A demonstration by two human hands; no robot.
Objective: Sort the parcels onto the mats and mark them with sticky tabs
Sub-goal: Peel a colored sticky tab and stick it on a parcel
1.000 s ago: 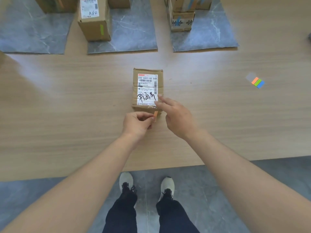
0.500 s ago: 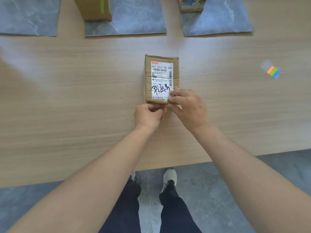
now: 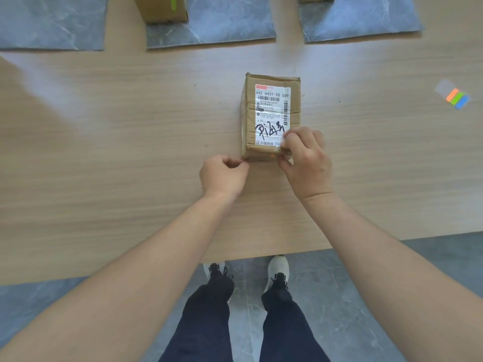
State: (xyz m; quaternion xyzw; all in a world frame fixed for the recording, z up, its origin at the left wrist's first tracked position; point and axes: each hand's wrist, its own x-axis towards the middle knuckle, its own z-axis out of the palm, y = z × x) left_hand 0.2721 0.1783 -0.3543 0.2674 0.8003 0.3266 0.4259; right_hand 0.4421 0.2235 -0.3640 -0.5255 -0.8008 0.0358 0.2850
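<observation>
At the middle of the wooden table (image 3: 104,152), the parcel (image 3: 271,113) lies flat with its white label up, on none of the mats. Your right hand (image 3: 308,165) grips its near right corner, fingers curled over the top edge and thumb against the near face, where a sliver of orange tab (image 3: 272,155) shows. Your left hand (image 3: 222,176) sits just beside the near left corner, fingers curled in toward the thumb, with nothing visible in them. Well to the right lies the strip of sticky tabs (image 3: 457,98), orange, green and blue. Along the far edge are three grey mats; the middle mat (image 3: 230,24) carries a box (image 3: 162,10) with a green tab.
</observation>
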